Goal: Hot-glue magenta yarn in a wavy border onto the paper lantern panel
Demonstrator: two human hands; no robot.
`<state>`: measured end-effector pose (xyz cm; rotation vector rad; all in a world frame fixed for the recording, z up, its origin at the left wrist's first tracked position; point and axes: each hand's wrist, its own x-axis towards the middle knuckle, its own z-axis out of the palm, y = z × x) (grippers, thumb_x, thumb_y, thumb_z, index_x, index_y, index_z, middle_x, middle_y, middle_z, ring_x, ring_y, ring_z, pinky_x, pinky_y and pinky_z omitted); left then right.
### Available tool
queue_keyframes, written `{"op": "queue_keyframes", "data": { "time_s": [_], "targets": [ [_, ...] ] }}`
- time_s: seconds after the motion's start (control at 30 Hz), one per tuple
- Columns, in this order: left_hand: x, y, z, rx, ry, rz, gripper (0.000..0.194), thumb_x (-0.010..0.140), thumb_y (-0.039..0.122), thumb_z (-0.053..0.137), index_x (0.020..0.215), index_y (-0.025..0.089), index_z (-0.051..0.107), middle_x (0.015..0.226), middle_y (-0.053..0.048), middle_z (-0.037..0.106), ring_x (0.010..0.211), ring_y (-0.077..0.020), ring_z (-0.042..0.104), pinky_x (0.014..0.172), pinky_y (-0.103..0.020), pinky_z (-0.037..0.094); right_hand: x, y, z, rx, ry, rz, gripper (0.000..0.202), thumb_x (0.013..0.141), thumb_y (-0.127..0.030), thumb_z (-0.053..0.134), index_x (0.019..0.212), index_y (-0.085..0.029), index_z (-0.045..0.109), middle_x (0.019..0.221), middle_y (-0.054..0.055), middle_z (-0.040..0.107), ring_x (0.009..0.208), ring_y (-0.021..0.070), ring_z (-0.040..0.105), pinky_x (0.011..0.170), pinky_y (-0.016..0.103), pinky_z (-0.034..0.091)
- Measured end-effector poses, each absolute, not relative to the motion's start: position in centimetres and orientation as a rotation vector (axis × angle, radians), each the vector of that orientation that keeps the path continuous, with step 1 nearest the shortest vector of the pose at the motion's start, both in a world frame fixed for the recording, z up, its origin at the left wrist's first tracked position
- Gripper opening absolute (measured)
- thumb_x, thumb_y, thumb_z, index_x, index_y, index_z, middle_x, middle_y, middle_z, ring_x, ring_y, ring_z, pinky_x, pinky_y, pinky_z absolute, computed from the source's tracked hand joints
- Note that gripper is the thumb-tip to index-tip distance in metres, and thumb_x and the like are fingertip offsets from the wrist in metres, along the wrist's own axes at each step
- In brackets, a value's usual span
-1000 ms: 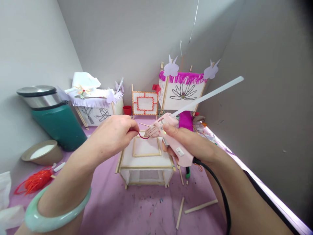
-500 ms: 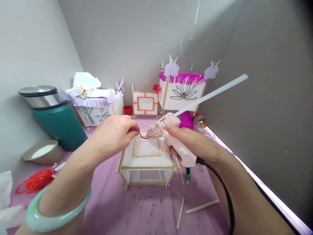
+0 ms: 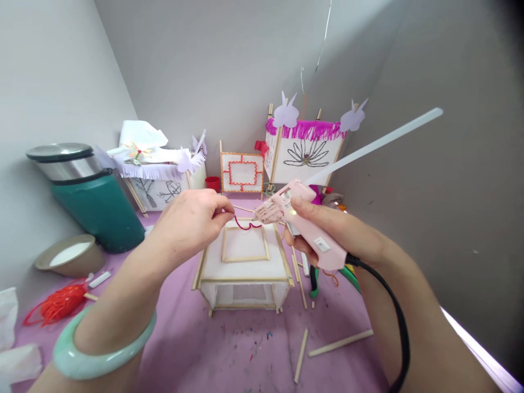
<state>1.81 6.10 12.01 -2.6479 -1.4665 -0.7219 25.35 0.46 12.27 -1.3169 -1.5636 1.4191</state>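
The left hand (image 3: pixel 192 215) is pinching a dark red cord (image 3: pixel 244 228) mid-frame, over a white box (image 3: pixel 245 271); the right hand (image 3: pixel 331 222) is gripping a glue gun (image 3: pixel 308 230). The cord is trailing rightward, passing just below the nozzle (image 3: pixel 254 218).

**Pale green bangle (image 3: pixel 102 364) rings the left forearm (image 3: pixel 123 278)**

The bangle sits toward eight o'clock in the head view: a thick, smooth, rounded band with a glossy, polished surface. Its colour is a milky mint, turning a clearer green around the ring's own ten o'clock, and pale glints show along its lower front. The forearm hides part of it. The left hand (image 3: pixel 196 218) is bare, as are the right hand (image 3: pixel 331 215) and, toward four o'clock, the right forearm (image 3: pixel 397 289).
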Motion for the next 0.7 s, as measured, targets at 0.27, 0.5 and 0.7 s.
{"op": "queue_keyframes", "data": {
  "time_s": [0.27, 0.5, 0.7],
  "targets": [
    [2.3, 7.2, 11.4, -2.656, -1.478, -0.741, 0.024, 0.082, 0.028, 0.052, 0.089, 0.024, 0.075, 0.092, -0.003, 0.073, 0.083, -0.0201, 0.065, 0.073, -0.032, 0.046, 25.1, 0.3, 12.8, -1.210, -1.636, 1.489, 0.058, 0.087, -0.068, 0.040, 0.073, -0.016, 0.062, 0.054, -0.001, 0.051, 0.042, 0.0089, 0.044, 0.036, 0.024, 0.033],
    [3.1, 8.4, 11.6, -2.649, -1.398, -0.725, 0.022, 0.081, 0.027, 0.054, 0.087, 0.025, 0.075, 0.088, -0.001, 0.074, 0.080, -0.0182, 0.064, 0.070, -0.029, 0.044, 25.1, 0.4, 12.7, -1.233, -1.654, 1.493, 0.059, 0.087, -0.069, 0.040, 0.069, -0.017, 0.060, 0.054, -0.001, 0.051, 0.041, 0.0090, 0.044, 0.037, 0.024, 0.034],
    [3.6, 8.9, 12.2, -2.669, -1.388, -0.632, 0.023, 0.081, 0.031, 0.055, 0.085, 0.024, 0.077, 0.083, -0.003, 0.073, 0.075, -0.0190, 0.063, 0.070, -0.031, 0.044, 24.7, 0.5, 12.4, -1.260, -1.601, 1.494, 0.058, 0.086, -0.069, 0.043, 0.071, -0.016, 0.060, 0.054, -0.001, 0.052, 0.042, 0.0088, 0.047, 0.038, 0.023, 0.035]
  ]
}}
